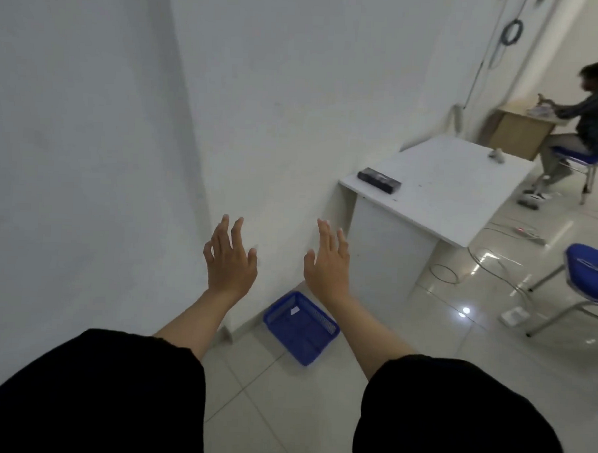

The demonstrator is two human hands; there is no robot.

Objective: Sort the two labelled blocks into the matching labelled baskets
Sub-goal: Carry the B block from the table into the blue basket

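Observation:
A blue plastic basket (308,339) stands on the tiled floor by the wall, with a small white label on its far inner wall. My left hand (229,259) and my right hand (328,265) are both stretched out in front of me above the basket, backs toward me, fingers spread, holding nothing. The basket's far right corner is partly hidden by my right forearm. I see no labelled block and only this one basket.
A white table (463,206) stands against the wall at right, with a black box (379,180) and a small grey object (496,154) on it. A blue chair (586,273) and cables on the floor (488,258) lie beyond. A seated person (590,115) works at a far desk.

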